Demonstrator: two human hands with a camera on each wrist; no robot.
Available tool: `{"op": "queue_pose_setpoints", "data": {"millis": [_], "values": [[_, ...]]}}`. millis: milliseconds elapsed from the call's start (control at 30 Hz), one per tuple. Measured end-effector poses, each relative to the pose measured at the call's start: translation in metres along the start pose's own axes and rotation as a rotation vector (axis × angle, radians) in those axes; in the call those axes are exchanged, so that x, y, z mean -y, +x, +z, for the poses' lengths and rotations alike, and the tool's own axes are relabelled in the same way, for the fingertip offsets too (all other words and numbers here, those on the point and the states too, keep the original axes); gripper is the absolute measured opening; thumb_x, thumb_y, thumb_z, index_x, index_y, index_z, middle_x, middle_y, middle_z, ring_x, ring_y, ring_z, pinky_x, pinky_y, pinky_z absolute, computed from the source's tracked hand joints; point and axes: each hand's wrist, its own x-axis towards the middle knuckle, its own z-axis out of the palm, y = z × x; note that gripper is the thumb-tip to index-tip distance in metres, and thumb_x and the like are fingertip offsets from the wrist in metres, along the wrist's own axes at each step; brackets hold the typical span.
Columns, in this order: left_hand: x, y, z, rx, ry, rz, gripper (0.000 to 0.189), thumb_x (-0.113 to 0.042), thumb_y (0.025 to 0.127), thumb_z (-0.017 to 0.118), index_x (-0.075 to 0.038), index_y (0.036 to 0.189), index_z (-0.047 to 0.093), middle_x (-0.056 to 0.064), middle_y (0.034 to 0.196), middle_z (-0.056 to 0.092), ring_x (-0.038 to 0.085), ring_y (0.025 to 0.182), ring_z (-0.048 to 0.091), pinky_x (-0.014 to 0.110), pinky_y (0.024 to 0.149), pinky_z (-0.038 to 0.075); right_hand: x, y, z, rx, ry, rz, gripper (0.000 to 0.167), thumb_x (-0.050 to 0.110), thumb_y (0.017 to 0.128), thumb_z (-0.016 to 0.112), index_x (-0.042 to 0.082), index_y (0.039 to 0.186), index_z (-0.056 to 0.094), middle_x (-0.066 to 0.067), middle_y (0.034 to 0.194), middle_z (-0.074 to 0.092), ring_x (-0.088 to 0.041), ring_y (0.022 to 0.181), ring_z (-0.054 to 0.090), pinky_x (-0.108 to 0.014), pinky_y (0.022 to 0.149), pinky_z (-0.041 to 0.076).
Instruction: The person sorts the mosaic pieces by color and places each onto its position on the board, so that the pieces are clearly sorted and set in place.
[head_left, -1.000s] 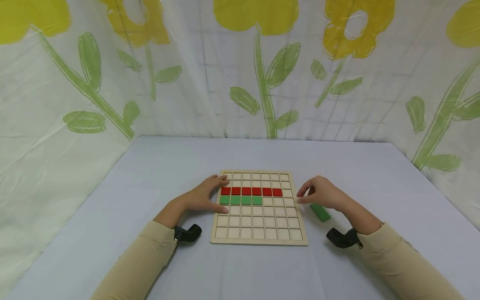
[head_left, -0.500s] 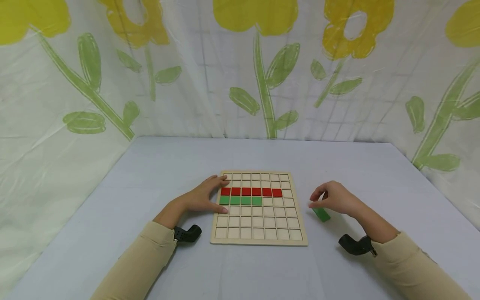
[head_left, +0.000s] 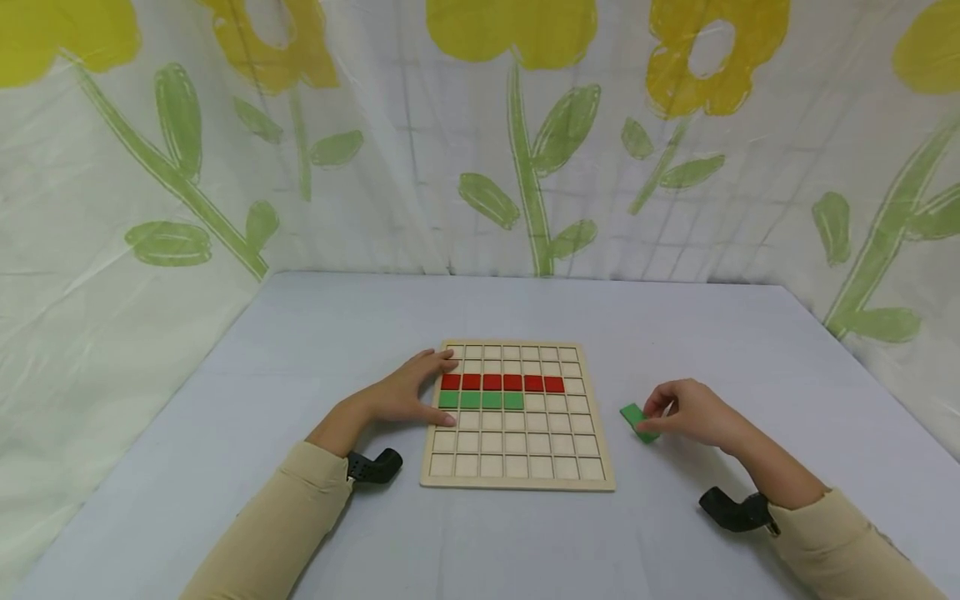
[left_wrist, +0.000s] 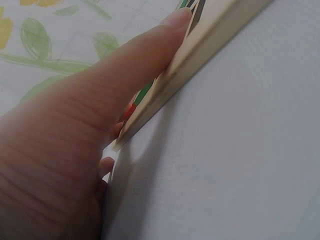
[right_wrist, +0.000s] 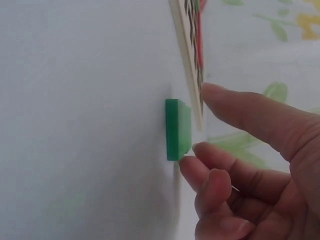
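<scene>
A square wooden grid board [head_left: 517,484] lies flat on the table. Red tiles [head_left: 492,382] fill most of one row, and green tiles [head_left: 492,401] fill part of the row below. My left hand [head_left: 401,396] rests on the board's left edge, thumb and fingers spread; the left wrist view shows its thumb [left_wrist: 140,52] lying over the rim. To the right of the board, my right hand [head_left: 697,412] is over a loose green rectangular tile [head_left: 632,413]. In the right wrist view, thumb and fingers stand apart around the tile [right_wrist: 178,130], fingertips close to its end; whether they touch it I cannot tell.
A pale cloth covers the table [head_left: 360,317]. Behind it hangs a white curtain [head_left: 420,200] printed with yellow flowers and green leaves. Black wrist cameras [head_left: 375,467] sit below both hands, next to the beige sleeves [head_left: 270,533].
My right hand has moved away from the board's right edge, rightward and nearer to me, over the loose green tile. The left hand and the board stay in place.
</scene>
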Motion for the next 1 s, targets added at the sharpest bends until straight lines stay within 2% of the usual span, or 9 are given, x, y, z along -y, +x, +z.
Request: {"op": "queue_pose_setpoints", "data": {"millis": [267,600,1000], "values": [[0.001,0.001,0.001,0.002,-0.016,-0.008,0.091,-0.050,0.070,0.076,-0.019,0.145,0.033,-0.001,0.157,0.016,0.028,0.146,0.001,0.056,0.115,0.011,-0.007,-0.003,0.005,-0.031,0.033,0.024,0.036,0.032,0.072,0.079,0.004,0.086,0.061,-0.002,0.075,0.055,-0.014,0.067,0.047,-0.022,0.053,0.040],[0.002,0.001,0.001,-0.001,0.003,-0.003,0.092,-0.052,0.070,0.075,-0.020,0.145,0.033,-0.002,0.157,0.015,0.028,0.146,0.001,0.055,0.115,0.010,-0.011,-0.002,0.008,-0.029,0.072,0.019,0.033,0.027,0.072,0.079,0.002,0.085,0.061,0.000,0.070,0.051,-0.009,0.063,0.045,-0.020,0.052,0.038],[-0.002,0.001,0.000,-0.010,-0.016,0.004,0.090,-0.048,0.071,0.077,-0.016,0.144,0.035,0.002,0.157,0.017,0.031,0.145,0.002,0.057,0.115,0.010,-0.009,-0.004,0.010,-0.040,0.074,0.019,0.029,0.020,0.072,0.078,0.001,0.089,0.064,-0.003,0.080,0.060,-0.013,0.069,0.051,-0.022,0.055,0.044]]}}
